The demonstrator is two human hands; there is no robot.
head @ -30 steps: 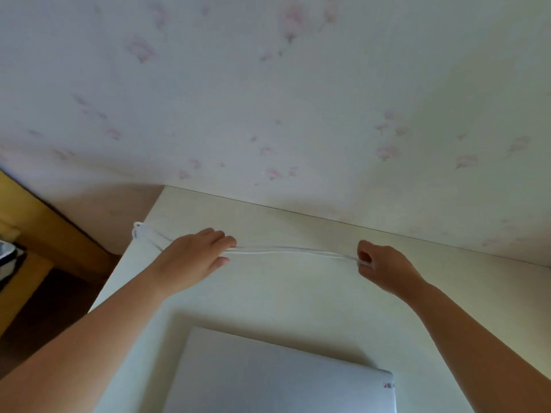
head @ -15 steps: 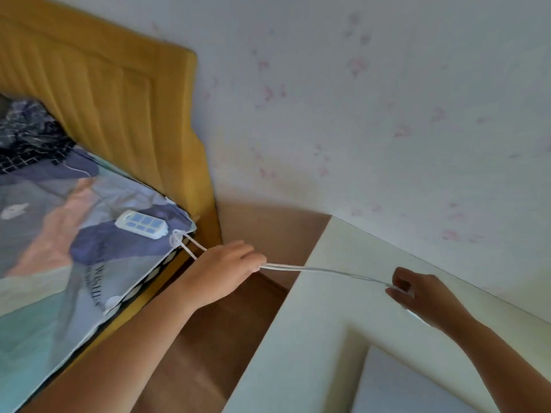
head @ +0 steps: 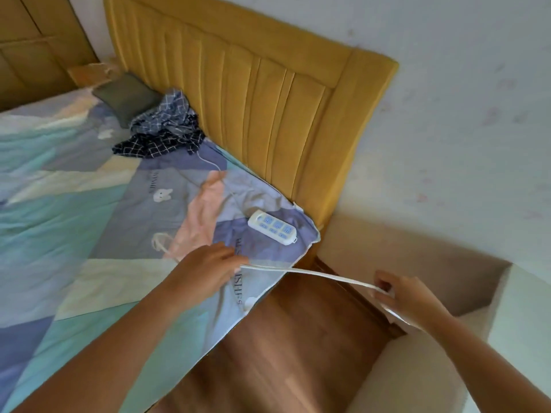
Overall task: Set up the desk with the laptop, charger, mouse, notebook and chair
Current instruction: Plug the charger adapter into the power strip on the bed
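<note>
A white charger cable (head: 313,273) runs taut between both hands, over the gap between bed and desk. My left hand (head: 208,268) grips it above the bed's corner, with a looped end (head: 161,242) of the cable lying on the bedspread behind it. My right hand (head: 408,296) pinches the cable near the desk's left edge. A white power strip (head: 272,227) with blue sockets lies on the bed corner, just beyond my left hand. The cream desk (head: 524,308) shows only at the right edge. The laptop is out of view.
The bed (head: 89,204) with a patterned pastel bedspread fills the left, with crumpled dark checked clothes (head: 164,129) by the mustard headboard (head: 268,99). Brown wooden floor (head: 298,353) lies between bed and desk. A cream rounded seat (head: 417,377) sits at lower right.
The view has swung left from the desk to the bed. Both hands have carried the cable leftwards; my left hand now reaches over the bed corner near the power strip.
</note>
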